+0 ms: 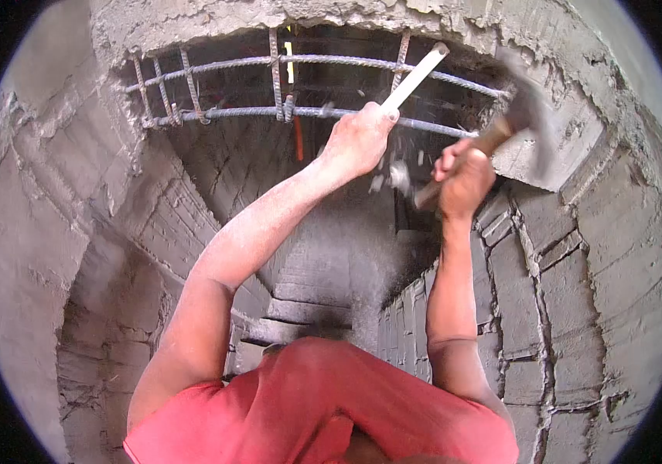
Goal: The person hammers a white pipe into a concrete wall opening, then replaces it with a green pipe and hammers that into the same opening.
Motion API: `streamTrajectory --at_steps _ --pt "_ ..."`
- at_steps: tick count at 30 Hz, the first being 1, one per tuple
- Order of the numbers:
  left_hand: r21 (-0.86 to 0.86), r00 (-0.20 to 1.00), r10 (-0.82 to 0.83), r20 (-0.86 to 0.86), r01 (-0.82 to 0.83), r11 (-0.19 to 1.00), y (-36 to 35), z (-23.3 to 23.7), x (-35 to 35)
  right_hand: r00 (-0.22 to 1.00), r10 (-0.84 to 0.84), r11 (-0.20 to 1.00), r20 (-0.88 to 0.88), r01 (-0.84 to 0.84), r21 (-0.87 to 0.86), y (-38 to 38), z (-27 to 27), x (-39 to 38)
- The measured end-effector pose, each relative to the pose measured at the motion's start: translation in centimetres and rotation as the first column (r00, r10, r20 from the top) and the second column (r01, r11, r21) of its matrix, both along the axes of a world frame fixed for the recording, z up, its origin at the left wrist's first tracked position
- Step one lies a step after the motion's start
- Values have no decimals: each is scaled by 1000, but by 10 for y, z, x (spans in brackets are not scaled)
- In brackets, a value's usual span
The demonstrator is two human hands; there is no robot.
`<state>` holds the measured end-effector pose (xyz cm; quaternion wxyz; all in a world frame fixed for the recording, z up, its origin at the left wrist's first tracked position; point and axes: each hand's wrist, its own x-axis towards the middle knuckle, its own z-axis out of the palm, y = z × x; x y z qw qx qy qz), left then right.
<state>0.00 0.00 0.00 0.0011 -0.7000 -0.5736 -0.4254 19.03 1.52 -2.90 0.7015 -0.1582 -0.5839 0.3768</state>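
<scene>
My left hand, dusted pale, is wrapped round a light-coloured bar that slants up and to the right, across the rebar. At the right, my right hand grips the wooden handle of a hammer, whose head is smeared by motion. The hammer head lies over the broken concrete edge, to the right of the bar and apart from it. Between and just below my hands, grey chips hang in the air.
Rough concrete with a jagged lower edge runs above the rebar opening. A yellow strip and an orange strip show behind the bars. Mortared block walls stand on both sides, with dust between them.
</scene>
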Motion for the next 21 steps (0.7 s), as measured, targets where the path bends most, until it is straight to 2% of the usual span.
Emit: streamTrajectory --at_steps 1,2,3,4,5,7,8,9,11,12,13,15,17,20,21 --pt "40 1000 6 20 -7 999 5 1 1 971 87 987 -221 -53 152 -8 10 0" --pt "81 999 13 41 -16 997 8 1 1 941 200 936 -272 -101 337 -8 16 3" --pt "-16 1000 17 0 -17 1000 -6 -15 -13 883 279 902 -377 -106 418 -29 -4 -9" --pt "13 1000 17 -12 -17 1000 0 -9 -16 963 110 808 -246 57 586 -29 7 -12" --pt "31 1000 16 -9 -16 999 3 -7 -14 963 110 803 -245 59 593 -17 4 -11" --pt "65 1000 1 16 -2 998 4 -8 -7 994 100 753 -50 -42 656 19 -11 -6" --pt "93 1000 -8 19 7 996 4 -8 -7 993 -71 919 90 30 393 25 -16 -11" --pt "147 1000 -3 6 2 989 7 -10 -6 945 -186 981 270 163 105 27 -20 -16" --pt "142 994 -104 46 96 985 -4 -5 2 985 -60 998 163 54 42 25 -6 -18" --pt "145 993 -114 33 108 984 -3 0 2 987 -133 988 89 125 91 -2 13 -21" --pt "148 994 -112 -13 112 983 -5 0 2 994 -109 978 -11 109 176 -16 21 -15" --pt "132 991 -116 -61 123 984 -17 -2 2 983 135 953 -125 -95 286 -46 21 2" --pt "66 991 -105 -81 110 992 -36 2 2 909 268 945 -320 -183 272 -75 3 17" --pt "111 991 -76 -108 88 990 -32 -10 -10 887 294 930 -355 -178 323 -106 -50 28" --pt "162 990 -56 -133 78 984 -29 -13 -14 897 279 945 -344 -193 263 -112 -68 31"
